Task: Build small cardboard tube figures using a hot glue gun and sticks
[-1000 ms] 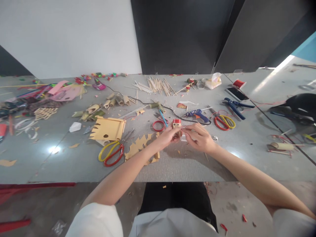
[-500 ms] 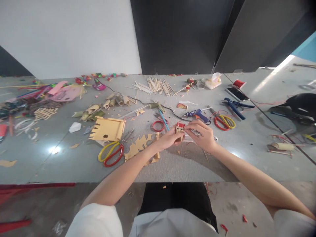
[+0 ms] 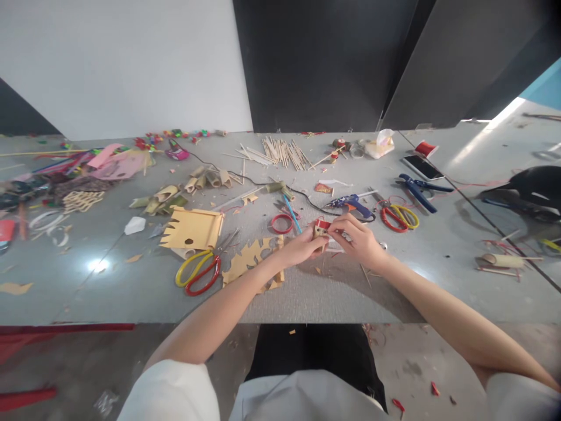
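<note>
My left hand (image 3: 303, 248) is closed around a small bamboo figure (image 3: 321, 231) with a red top and two dark eye-like spots. At the figure's right side, the fingertips of my right hand (image 3: 357, 238) are pinched together; what lies between them is too small to tell. Just beyond both hands lies a blue hot glue gun (image 3: 350, 203), its nozzle pointing left. A blue stick (image 3: 291, 214) and a red tape roll (image 3: 281, 223) rest left of the figure. Part of the figure is hidden by my fingers.
Scissors with yellow and red handles (image 3: 199, 273) lie beside cut yellow card (image 3: 193, 228). Bamboo pieces (image 3: 208, 178) and thin sticks (image 3: 284, 153) are farther back. On the right are another pair of scissors (image 3: 400, 217), blue pliers (image 3: 418, 192), a phone (image 3: 423, 167) and red thread (image 3: 426, 148).
My right hand has shifted slightly left and down, with its fingers more curled against the figure. My left hand keeps its hold in nearly the same place.
</note>
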Motion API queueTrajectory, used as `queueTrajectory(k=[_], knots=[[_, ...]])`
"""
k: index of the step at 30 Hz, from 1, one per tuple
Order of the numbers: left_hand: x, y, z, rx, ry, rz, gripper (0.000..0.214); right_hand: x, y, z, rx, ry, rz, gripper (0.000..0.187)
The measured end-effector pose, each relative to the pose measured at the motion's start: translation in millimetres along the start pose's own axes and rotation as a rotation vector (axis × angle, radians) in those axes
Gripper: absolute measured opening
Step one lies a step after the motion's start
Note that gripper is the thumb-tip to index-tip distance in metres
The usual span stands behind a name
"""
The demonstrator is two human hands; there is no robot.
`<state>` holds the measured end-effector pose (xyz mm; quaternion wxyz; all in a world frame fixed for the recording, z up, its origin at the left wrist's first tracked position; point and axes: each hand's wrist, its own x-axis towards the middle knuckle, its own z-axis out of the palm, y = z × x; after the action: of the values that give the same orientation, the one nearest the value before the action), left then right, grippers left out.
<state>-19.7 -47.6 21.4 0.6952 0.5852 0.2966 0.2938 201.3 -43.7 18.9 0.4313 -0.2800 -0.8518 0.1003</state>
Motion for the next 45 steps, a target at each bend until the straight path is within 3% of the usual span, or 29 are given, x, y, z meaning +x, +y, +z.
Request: queueTrajectory(k=[9, 23, 29, 35, 40, 45], knots=[[2, -5, -1.7, 0.004, 0.0, -0.024, 0.03, 6, -6, -5, 0.054, -0.117, 0.039, 0.01], [-2, 7, 5.4, -0.035, -0.023, -0.014, 0.029, 4, -4, -3, 0.029, -0.145, 0.028, 0.01], [1, 2, 1.3, -0.087, -0.013, 0.022, 0.032, 4, -5, 0, 0.047, -0.007, 0.073, 0.008], [6, -4, -5.7, -0.229, -0.024, 0.017, 0.03, 1, -1, 4, 0.075, 0.164, 0.25, 0.011], [7, -3, -5.7, -0.285, -0.014, 0.001, 0.036, 0, 3, 8, 0.099, 0.215, 0.308, 0.016], [7, 1, -6.3, -0.393, 0.003, -0.03, 0.033, 1, 1, 9, 0.035, 0.206, 0.258, 0.019]])
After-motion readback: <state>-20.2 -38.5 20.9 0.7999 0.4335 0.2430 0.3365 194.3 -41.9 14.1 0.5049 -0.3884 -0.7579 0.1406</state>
